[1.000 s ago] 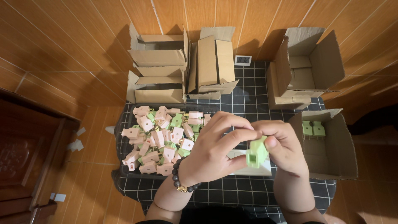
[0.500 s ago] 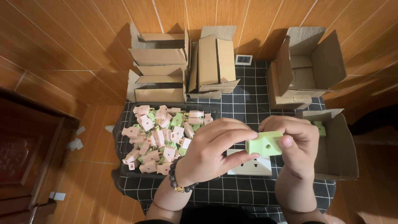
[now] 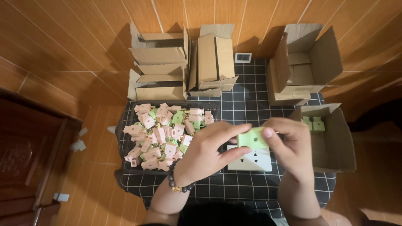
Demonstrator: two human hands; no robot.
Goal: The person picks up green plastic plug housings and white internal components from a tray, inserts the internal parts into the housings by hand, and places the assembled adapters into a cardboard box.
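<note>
Both hands meet over the middle of the desk (image 3: 251, 96), which is covered in a black checked cloth. Between them is a small pale green plastic piece (image 3: 252, 137). The right hand (image 3: 293, 144) pinches its right edge, thumb on the upper face and the other fingers curled underneath. The left hand (image 3: 207, 152) is half closed, its fingertips at the piece's left edge. A bead bracelet (image 3: 179, 186) circles that wrist.

The piece looks like a light, stiff moulded part, smooth and probably a little slippery, so gripping it by its opposite edges as they do now seems the surest hold. It should not bend or crush under finger pressure.

Directly beneath the hands lies a white wall socket plate (image 3: 250, 160). To the left of the left hand is a heap of pink and green pieces (image 3: 161, 132) on a dark tray. To the right of the right hand an open cardboard box (image 3: 335, 142) holds a few green ones. Beyond the hands stand more cardboard boxes (image 3: 184, 62).
</note>
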